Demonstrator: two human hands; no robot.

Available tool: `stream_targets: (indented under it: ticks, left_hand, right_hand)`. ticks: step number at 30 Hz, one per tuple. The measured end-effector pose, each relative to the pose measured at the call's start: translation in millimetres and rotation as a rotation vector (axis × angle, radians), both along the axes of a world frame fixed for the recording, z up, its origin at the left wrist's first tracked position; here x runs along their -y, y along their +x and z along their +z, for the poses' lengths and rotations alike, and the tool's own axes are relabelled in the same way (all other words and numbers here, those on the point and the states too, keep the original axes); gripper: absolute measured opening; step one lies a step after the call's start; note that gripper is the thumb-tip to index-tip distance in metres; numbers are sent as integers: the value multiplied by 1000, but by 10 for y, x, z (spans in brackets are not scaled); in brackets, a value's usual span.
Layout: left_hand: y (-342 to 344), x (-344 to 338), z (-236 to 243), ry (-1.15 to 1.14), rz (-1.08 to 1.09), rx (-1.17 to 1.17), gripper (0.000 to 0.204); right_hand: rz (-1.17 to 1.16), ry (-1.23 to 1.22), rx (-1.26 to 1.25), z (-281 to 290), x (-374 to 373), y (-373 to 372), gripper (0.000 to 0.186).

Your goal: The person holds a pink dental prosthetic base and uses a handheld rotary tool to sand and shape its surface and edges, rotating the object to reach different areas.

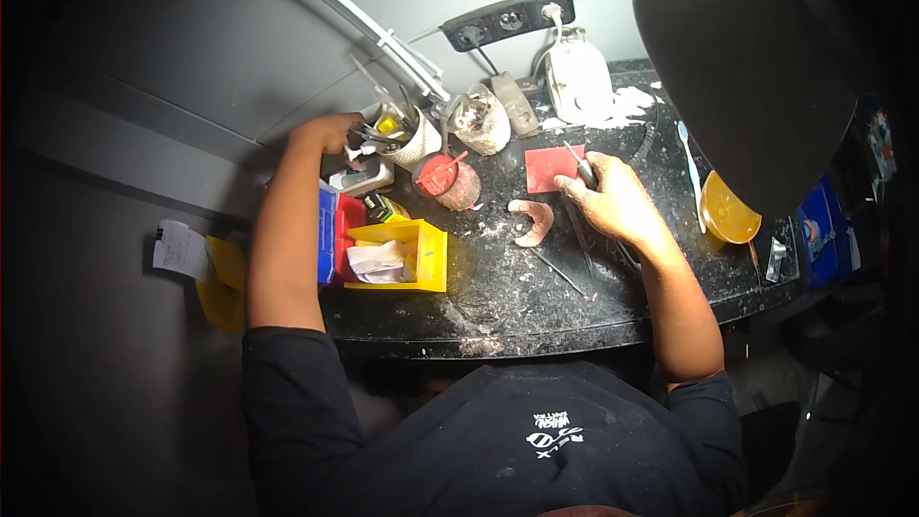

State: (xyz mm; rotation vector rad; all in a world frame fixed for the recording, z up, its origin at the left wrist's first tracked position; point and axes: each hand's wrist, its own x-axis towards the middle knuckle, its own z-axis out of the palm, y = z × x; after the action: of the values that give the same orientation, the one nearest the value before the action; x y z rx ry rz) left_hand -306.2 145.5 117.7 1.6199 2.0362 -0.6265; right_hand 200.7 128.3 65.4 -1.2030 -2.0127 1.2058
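Observation:
My right hand [617, 199] is closed round the dark handle of a knife-like tool [586, 172]. Its thin metal blade lies over a flat red sheet, which looks like wax [548, 168], on the bench. Just left of that hand rests a pink horseshoe-shaped dental piece [542, 220]. At the back left, my left hand [335, 132] reaches beside a white textured cup [417, 147] full of tools. Its fingers are bent and partly hidden, so what they touch does not show. A white nozzle [362, 150] sits just below it.
A jar with a red top [461, 190] stands mid-bench, near a plaster-crusted jar [481, 123]. Yellow [434, 258], red and blue bins sit at left. Thin tools [560, 273] lie in front. Rightward are a toothbrush [691, 172], an orange bowl [729, 211] and an overhanging dark lamp-like shape [747, 67].

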Motion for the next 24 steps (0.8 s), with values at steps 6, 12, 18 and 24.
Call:
stream_targets:
  ticks: [6,12,18,24]
  left_hand:
    - [-34,130,13,125,-71,-14,65]
    - [41,192,98,144,-87,15,63]
    - [205,218,166,163,-102,62,65]
    - [156,237,152,184,-124,52,60]
  right_hand:
    - [-3,-22,42,61,3,-15,40]
    - [-15,-52,57,63,-31,-6,40]
    - [-19,-70,88,36,-61,21,40]
    - [-36,-35,78,49,-62,18,41]
